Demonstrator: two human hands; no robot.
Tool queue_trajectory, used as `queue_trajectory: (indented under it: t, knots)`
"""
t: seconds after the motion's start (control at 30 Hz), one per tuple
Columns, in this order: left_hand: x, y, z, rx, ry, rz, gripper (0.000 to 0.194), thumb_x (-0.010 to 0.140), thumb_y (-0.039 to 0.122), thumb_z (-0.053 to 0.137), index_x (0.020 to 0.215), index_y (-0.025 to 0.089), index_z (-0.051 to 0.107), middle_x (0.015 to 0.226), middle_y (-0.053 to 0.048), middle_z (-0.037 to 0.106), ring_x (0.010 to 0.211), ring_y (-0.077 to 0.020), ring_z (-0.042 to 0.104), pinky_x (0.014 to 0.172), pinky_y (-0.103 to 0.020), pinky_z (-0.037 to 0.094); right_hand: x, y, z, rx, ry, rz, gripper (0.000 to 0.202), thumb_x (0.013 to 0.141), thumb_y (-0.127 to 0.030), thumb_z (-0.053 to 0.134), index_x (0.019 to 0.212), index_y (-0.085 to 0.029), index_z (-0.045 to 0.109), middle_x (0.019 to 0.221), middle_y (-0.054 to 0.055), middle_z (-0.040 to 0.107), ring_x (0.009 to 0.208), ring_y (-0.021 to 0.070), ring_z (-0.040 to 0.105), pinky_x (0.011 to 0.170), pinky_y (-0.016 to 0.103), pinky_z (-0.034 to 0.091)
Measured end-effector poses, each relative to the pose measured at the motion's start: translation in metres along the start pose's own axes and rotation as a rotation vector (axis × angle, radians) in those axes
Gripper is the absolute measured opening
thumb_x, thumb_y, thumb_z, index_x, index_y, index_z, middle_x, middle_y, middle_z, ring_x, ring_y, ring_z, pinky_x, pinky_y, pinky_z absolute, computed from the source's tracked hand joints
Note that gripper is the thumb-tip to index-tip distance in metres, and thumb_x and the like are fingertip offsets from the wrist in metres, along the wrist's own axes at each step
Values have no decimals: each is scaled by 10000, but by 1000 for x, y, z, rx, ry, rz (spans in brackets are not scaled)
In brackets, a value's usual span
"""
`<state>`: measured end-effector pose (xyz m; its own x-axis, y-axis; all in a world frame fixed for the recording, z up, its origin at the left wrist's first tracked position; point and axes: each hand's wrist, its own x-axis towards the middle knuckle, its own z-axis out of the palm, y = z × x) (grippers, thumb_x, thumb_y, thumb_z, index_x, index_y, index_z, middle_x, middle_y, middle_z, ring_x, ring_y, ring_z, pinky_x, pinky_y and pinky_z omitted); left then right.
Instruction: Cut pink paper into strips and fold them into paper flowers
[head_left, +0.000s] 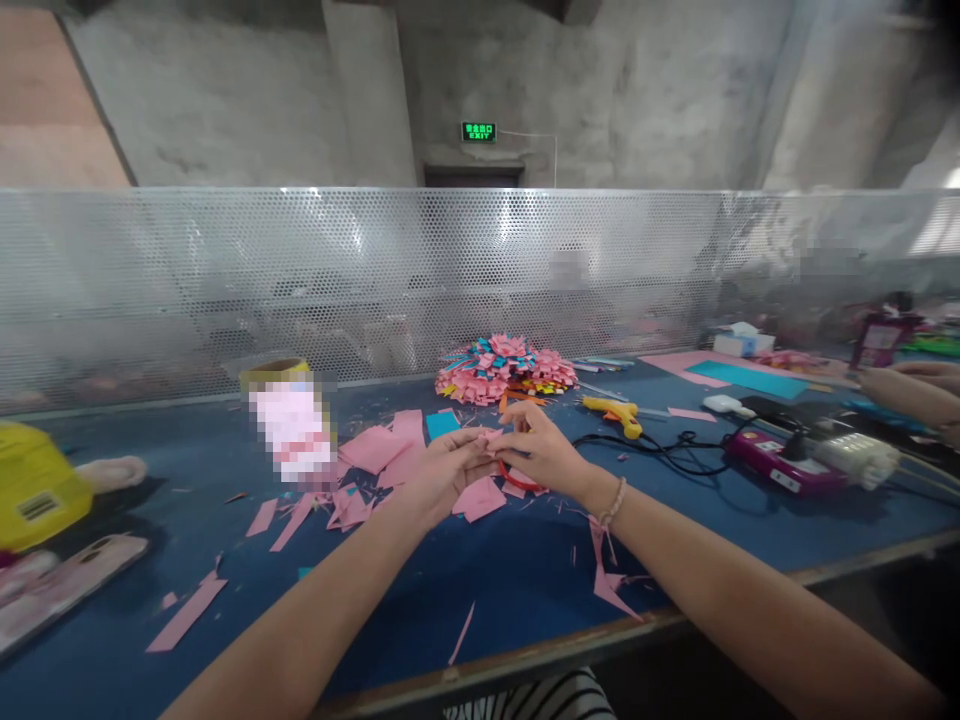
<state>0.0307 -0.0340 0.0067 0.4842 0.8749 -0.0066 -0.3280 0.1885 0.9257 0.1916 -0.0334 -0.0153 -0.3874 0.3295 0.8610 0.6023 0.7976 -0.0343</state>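
My left hand (450, 470) and my right hand (536, 450) meet above the blue table, their fingertips closed on a small piece of pink paper (489, 438). Its exact shape is partly hidden by the fingers. Beneath and beside the hands lie pink paper sheets (376, 448), a blue paper piece (442, 424) and many cut scraps. Part of a red ring-like object (525, 482) shows under my right hand. Just beyond the hands sits a round pile of folded pink, blue and yellow paper pieces (487, 368).
A yellow glue gun (619, 414) and a purple power strip (784, 465) with black cables lie to the right. At left are a yellow container (37, 485) and a phone (75, 585). Another person's arm (911, 395) reaches in at far right. A perforated metal screen (300, 280) stands behind.
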Motion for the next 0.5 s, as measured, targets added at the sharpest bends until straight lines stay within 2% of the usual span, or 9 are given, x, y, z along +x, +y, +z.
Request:
queue_trajectory:
  t: [0.27, 0.5]
  knots:
    - [0, 0, 3, -30, 42, 6, 105, 655, 106, 584, 758, 106, 602, 703, -64, 646, 652, -133, 607, 695, -263, 475, 1, 2, 0, 81, 11, 28, 110, 738, -218, 542, 808, -242, 623, 835, 34, 430, 739, 122, 440, 625, 266, 439]
    - [1, -6, 4, -2, 18, 100, 82, 664, 156, 593, 734, 116, 609, 709, -45, 644, 681, -111, 596, 717, -237, 458, 2, 4, 0, 104, -9, 61, 110, 748, -208, 527, 791, -235, 624, 817, 32, 422, 754, 126, 446, 631, 270, 439]
